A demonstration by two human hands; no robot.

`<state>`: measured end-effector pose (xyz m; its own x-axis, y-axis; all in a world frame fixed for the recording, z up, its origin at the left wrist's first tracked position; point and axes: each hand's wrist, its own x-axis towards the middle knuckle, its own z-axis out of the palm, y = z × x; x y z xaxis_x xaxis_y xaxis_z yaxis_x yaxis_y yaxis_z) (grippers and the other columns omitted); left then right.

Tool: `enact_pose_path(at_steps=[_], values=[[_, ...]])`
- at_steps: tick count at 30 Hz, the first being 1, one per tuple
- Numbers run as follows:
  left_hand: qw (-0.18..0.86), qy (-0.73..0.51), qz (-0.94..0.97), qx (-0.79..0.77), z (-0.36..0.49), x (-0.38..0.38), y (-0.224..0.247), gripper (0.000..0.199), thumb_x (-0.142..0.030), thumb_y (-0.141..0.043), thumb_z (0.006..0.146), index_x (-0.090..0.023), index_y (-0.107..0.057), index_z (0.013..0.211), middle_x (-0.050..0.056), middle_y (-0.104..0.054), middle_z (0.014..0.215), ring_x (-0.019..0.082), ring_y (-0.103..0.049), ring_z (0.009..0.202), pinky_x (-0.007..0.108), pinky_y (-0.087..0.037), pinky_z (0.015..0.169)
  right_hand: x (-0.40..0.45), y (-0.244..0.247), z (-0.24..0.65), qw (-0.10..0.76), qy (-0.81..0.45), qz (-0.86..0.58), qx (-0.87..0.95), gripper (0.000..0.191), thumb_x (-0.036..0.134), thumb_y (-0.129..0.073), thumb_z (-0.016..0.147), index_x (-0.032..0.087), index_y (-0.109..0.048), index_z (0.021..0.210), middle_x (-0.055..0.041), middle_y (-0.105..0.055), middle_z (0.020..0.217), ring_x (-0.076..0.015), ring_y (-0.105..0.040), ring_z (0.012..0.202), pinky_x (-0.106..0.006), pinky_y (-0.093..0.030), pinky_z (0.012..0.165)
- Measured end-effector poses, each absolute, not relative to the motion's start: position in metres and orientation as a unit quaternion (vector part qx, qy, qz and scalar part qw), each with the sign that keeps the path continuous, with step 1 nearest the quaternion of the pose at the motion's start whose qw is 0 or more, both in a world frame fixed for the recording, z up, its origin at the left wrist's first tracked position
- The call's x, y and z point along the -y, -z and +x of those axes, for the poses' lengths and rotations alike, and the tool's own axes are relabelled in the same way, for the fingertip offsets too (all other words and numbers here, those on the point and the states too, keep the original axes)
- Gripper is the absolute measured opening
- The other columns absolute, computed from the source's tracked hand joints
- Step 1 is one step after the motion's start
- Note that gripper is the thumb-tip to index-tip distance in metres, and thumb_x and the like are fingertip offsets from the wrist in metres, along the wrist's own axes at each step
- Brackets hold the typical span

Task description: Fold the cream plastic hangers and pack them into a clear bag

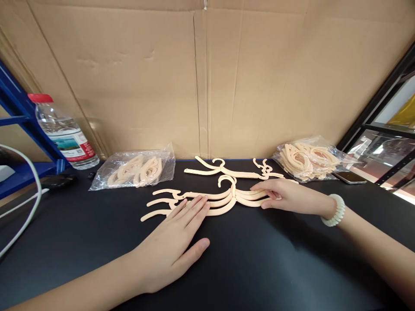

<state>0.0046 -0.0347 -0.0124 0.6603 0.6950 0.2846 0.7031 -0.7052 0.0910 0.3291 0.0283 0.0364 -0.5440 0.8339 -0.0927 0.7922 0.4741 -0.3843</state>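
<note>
Several cream plastic folding hangers (pixel 220 211) lie together on the black table, their hooks overlapping at the middle. My left hand (pixel 181 237) rests flat across their left arms, fingers stretched out and thumb apart. At the other end, my right hand (pixel 282 196) has thumb and fingers closed around the right arms, partly hiding them. Just behind lies another group of unfolded hanger pieces (pixel 223 172), with a small cluster of hooked ends (pixel 264 167) to its right.
A clear bag of hanger parts (pixel 138 170) lies at the back left, a fuller bag (pixel 308 157) at the back right beside a phone (pixel 350 177). A water bottle (pixel 69 134) and a white cable (pixel 35 194) are on the left. Cardboard (pixel 145 77) closes off the back.
</note>
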Motion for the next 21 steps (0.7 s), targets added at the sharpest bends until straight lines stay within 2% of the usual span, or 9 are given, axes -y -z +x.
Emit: enact_pose_path(at_steps=[9, 16, 21], values=[[0.009, 0.148, -0.916, 0.372, 0.004, 0.034, 0.010, 0.052, -0.036, -0.035, 0.100, -0.023, -0.025, 0.150, 0.007, -0.029, 0.154, 0.025, -0.027, 0.142, 0.046, -0.026, 0.115, -0.032, -0.036, 0.335, 0.067, -0.206, -0.459, 0.861, 0.050, 0.049, -0.057, 0.083, 0.016, -0.061, 0.121, -0.0008, -0.050, 0.073, -0.0157, -0.048, 0.065, -0.028, -0.041, 0.063], [-0.014, 0.168, -0.926, 0.337, 0.005, 0.033, 0.001, 0.050, -0.027, -0.039, 0.098, -0.024, -0.031, 0.147, 0.007, -0.037, 0.151, 0.024, -0.032, 0.140, 0.048, -0.028, 0.114, -0.032, -0.036, 0.335, 0.076, -0.209, -0.448, 0.866, 0.052, 0.048, -0.058, 0.082, 0.015, -0.060, 0.122, -0.0004, -0.051, 0.072, -0.0146, -0.048, 0.063, -0.026, -0.040, 0.060], [-0.045, 0.173, -0.948, 0.265, 0.007, 0.035, -0.005, 0.052, -0.016, -0.043, 0.092, -0.025, -0.038, 0.143, 0.008, -0.042, 0.148, 0.026, -0.036, 0.138, 0.048, -0.032, 0.113, -0.040, -0.041, 0.350, 0.149, -0.152, -0.505, 0.836, 0.046, 0.048, -0.046, 0.089, 0.016, -0.060, 0.118, -0.0027, -0.061, 0.072, -0.0163, -0.054, 0.062, -0.028, -0.043, 0.060]])
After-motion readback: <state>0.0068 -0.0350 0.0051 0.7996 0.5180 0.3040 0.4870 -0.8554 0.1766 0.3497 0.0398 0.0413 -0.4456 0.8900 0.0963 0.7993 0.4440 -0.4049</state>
